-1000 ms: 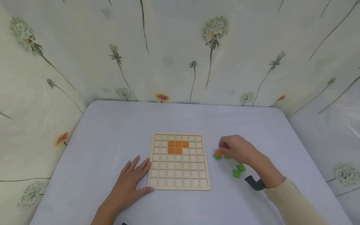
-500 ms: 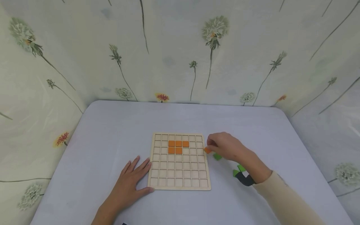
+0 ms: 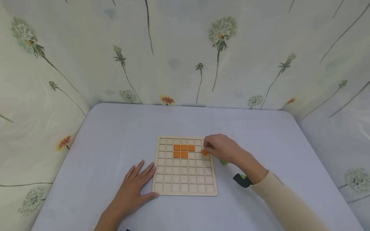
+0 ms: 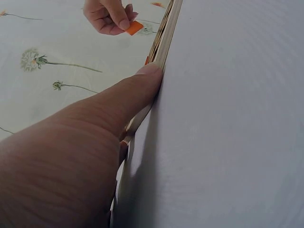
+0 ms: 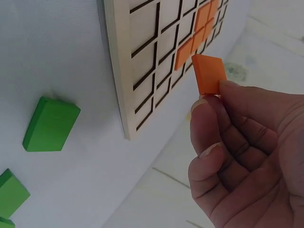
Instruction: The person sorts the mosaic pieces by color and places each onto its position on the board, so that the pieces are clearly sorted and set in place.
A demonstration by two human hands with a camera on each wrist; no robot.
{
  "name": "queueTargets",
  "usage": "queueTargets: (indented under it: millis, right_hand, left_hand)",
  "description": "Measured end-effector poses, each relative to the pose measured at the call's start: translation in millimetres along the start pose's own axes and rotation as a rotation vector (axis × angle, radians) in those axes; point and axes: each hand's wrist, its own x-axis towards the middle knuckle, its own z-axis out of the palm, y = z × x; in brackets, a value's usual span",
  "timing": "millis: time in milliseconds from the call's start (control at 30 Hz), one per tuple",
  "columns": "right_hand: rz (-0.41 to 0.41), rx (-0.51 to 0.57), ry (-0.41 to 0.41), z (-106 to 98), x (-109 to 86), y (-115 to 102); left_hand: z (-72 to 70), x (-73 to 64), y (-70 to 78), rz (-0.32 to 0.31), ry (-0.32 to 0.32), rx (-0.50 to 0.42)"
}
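A wooden grid board (image 3: 183, 170) lies flat on the table with several orange square tiles (image 3: 184, 148) set in its upper cells, three in one row and two below. My right hand (image 3: 224, 148) pinches another orange tile (image 5: 209, 74) between thumb and index finger, over the board's upper right part. In the right wrist view that tile is tilted and apart from the grid. My left hand (image 3: 131, 189) lies with fingers spread at the board's left edge. Its thumb (image 4: 137, 88) touches the board's side in the left wrist view.
Several green tiles (image 5: 52, 124) lie on the table right of the board, partly hidden by my right hand and wrist in the head view. A dark strap (image 3: 242, 180) hangs at my right wrist. Flower-patterned cloth (image 3: 173, 57) stands behind the white table (image 3: 121, 128).
My right hand has carried the orange tile leftward from the green tiles to over the board's right side. The left hand and the tiles on the board stay where they were.
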Motion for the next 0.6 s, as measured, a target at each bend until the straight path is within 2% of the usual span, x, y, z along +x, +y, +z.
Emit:
queueTargets:
  millis: [267, 600]
  right_hand:
    - [-0.040, -0.001, -0.019, 7.0, 14.8, -8.2]
    - [-0.063, -0.082, -0.056, 12.1, 30.6, -20.4]
  left_hand:
    - [1.9, -0.5, -2.2, -0.003, 0.002, 0.006]
    - [3.2, 0.2, -4.7, 0.013, 0.010, 0.000]
